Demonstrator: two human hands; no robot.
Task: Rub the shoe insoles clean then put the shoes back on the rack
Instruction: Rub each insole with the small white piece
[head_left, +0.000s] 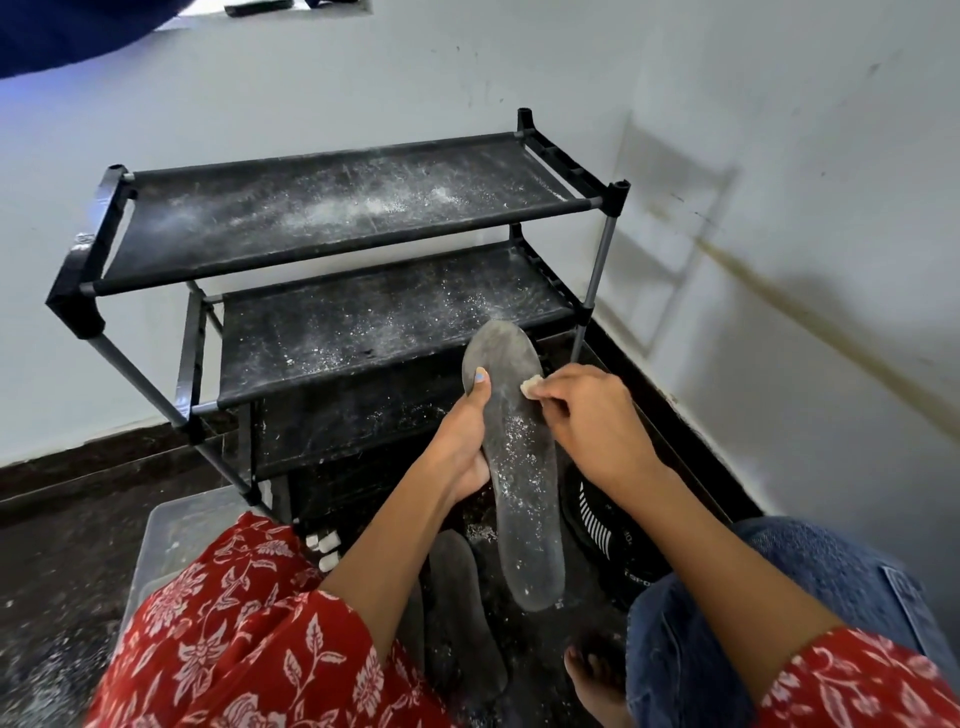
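A long grey insole (511, 452), dusted with white crumbs, is held up in front of the rack, toe end pointing away. My left hand (465, 441) grips its left edge from below, thumb on top near the toe. My right hand (592, 421) pinches a small pale eraser-like piece (530, 387) against the insole's right edge near the toe. A second grey insole (457, 597) lies on the floor between my knees. The black shoe rack (332, 260) stands ahead against the wall, its shelves speckled with white dust and bare of shoes.
A black shoe (608, 525) with white stripes lies on the floor right of the held insole. A clear plastic box (166, 535) sits at my left knee. White crumb pieces (324, 545) lie by the rack's foot. My bare foot (597, 670) rests below. Walls meet in a corner at the right.
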